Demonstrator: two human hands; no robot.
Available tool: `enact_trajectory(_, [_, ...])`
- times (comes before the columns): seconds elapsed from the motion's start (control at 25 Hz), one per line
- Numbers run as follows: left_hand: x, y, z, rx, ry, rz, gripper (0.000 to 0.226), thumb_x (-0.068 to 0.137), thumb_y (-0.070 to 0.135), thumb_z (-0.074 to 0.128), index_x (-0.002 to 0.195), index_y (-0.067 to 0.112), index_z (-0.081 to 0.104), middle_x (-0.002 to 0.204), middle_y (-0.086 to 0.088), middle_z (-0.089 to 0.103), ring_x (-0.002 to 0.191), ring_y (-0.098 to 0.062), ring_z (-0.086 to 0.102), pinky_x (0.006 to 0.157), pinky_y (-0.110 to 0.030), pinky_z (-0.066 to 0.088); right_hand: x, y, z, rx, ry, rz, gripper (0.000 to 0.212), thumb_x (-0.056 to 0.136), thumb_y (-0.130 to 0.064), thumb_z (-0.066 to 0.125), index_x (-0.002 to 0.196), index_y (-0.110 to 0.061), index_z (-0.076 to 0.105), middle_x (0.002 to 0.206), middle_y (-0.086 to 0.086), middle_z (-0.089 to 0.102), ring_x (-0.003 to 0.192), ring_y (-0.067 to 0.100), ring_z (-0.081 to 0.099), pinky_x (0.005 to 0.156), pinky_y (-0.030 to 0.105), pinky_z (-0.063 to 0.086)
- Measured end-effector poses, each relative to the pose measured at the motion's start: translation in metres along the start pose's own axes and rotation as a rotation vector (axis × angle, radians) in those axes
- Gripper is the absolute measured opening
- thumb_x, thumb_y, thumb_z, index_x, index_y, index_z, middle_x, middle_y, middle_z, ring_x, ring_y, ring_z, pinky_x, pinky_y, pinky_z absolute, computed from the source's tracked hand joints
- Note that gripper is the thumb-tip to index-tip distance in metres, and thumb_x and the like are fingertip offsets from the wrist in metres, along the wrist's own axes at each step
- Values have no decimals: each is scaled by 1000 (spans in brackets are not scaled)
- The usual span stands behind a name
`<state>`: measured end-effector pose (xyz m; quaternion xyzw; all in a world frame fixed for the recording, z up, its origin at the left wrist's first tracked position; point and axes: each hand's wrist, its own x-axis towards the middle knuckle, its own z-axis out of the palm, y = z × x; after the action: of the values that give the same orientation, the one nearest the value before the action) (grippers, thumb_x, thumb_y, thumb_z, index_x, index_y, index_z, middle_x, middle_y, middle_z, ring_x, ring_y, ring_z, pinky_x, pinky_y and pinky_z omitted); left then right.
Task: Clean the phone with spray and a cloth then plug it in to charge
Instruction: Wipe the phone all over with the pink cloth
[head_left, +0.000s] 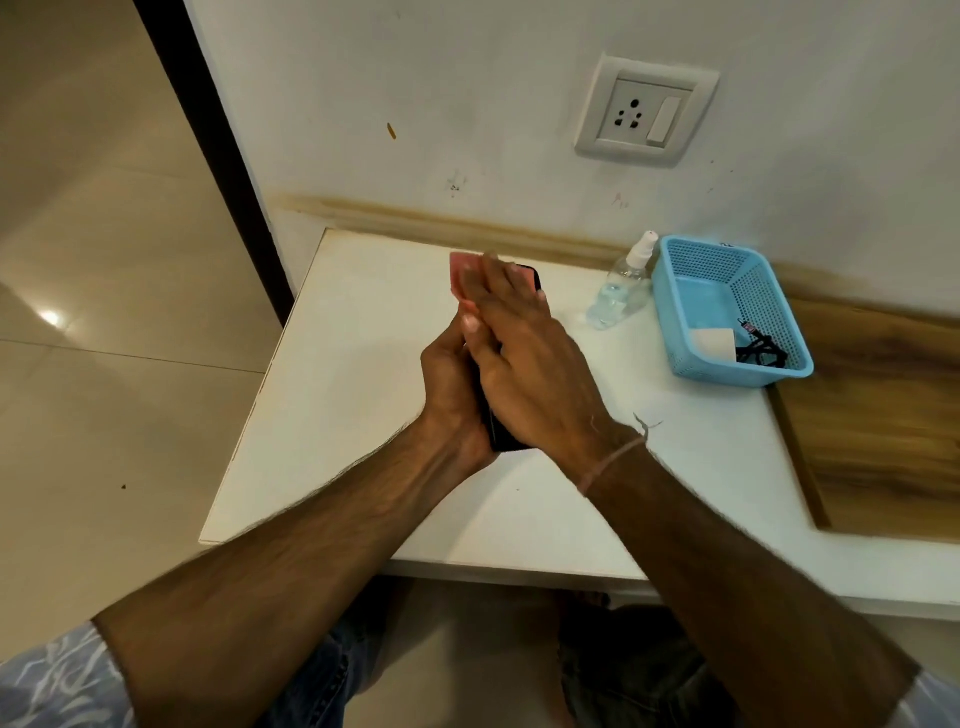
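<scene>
A black phone (503, 439) is held edge-up above the white table (353, 395); only its lower end and a top corner show between my hands. My left hand (449, 395) grips it from the left. My right hand (524, 343) lies flat against its right face, pressing a pink cloth (461, 273) whose top edge sticks out beyond the fingers. A clear spray bottle (621, 288) with a white nozzle stands by the wall. A blue basket (727, 306) to its right holds a white charger block (714, 343) and a black cable (761, 351).
A white wall socket with a switch (647, 111) sits on the wall above the bottle. A wooden panel (878, 415) covers the table's right end. The table's left edge drops to a tiled floor (104, 312). My knees show below the front edge.
</scene>
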<state>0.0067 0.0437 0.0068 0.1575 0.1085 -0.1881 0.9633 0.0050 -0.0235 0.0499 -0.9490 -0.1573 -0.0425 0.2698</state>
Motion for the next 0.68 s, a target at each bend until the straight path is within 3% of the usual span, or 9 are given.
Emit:
enact_trajectory(0.08, [0,2,1,14,-36,-29,51,101,46,46,142,16,56,144,-3,57,137,-20,50,118,-35,31,15,9,-4,42,-6,50,47,105,-28,32,152,-32,24,161,-9,13,149,9,6,115,21,3])
enact_trajectory(0.16, [3,4,-1,59,-12,-53,57,99,53,47,137,13,61,142,-11,59,132,-29,55,115,-43,37,24,22,-12,118,2,133,47,105,-28,33,151,-35,26,161,-8,15,149,11,10,118,25,2])
enact_trajectory(0.32, [7,12,-6,70,46,-60,63,97,60,41,118,11,74,122,-16,71,109,-35,70,91,-47,58,1,36,-11,169,12,167,47,105,-25,36,151,-29,27,160,-5,19,149,14,12,123,33,5])
enact_trajectory(0.44, [7,20,-10,70,84,-59,70,94,64,42,116,6,74,115,-17,72,99,-36,72,90,-48,57,-41,34,-2,211,-6,131,47,105,-27,35,151,-26,26,160,-8,16,149,9,7,123,28,4])
enact_trajectory(0.56, [7,24,-10,76,95,-53,70,93,65,43,119,6,68,111,-20,66,92,-34,64,97,-42,48,-84,30,1,233,-40,186,49,102,-37,31,150,-32,25,158,-18,15,147,-2,6,118,14,1])
enact_trajectory(0.68, [8,23,-10,55,76,-59,70,94,64,44,119,3,67,109,-22,65,89,-34,62,89,-41,48,-115,23,2,193,-21,155,49,102,-46,30,150,-36,25,158,-24,12,146,-5,1,115,8,0])
